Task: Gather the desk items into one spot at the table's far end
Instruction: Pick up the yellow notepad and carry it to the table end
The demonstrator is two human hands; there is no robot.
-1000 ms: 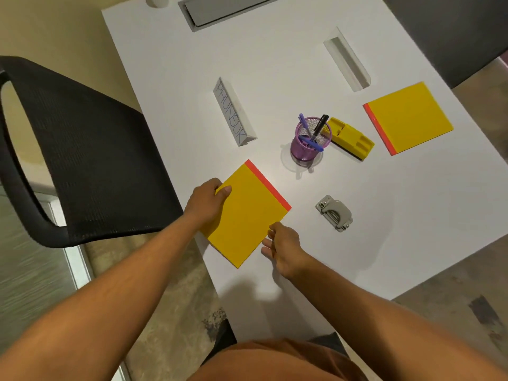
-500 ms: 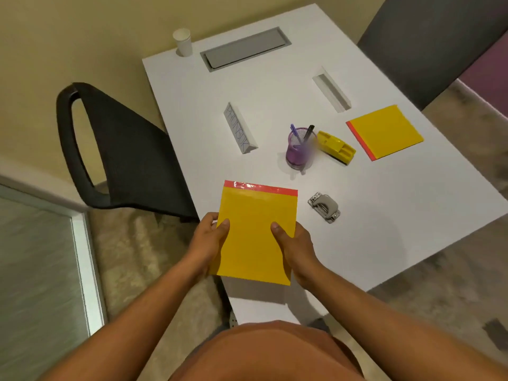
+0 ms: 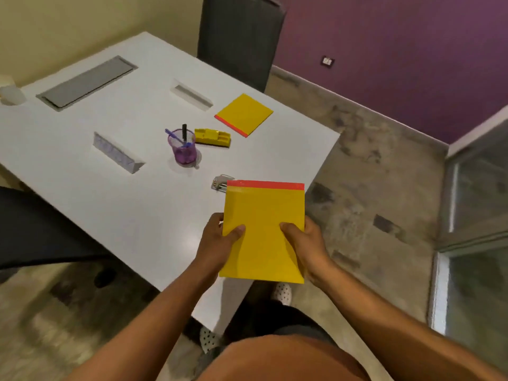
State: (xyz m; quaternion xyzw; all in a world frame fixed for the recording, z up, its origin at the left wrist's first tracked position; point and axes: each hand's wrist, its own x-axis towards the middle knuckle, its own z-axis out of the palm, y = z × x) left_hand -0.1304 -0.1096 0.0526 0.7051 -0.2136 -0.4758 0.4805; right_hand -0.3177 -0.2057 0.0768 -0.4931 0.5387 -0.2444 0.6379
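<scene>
I hold a yellow notepad with a red top strip in the air over the table's near right corner. My left hand grips its left edge and my right hand grips its right edge, thumbs on top. Behind the pad a grey hole punch peeks out, partly hidden. Farther off on the white table stand a purple pen cup, a yellow stapler, a second yellow notepad, and two white nameplate blocks, one at the left and one farther back.
A grey cable hatch is set into the table's far part, with a white paper cup at the far left corner. A dark chair stands behind the table and another black chair at the left. Bare floor lies to the right.
The notepad went from lying on the table under my hands to being lifted and held upright in both hands. My view has swung to the right around the table's corner.
</scene>
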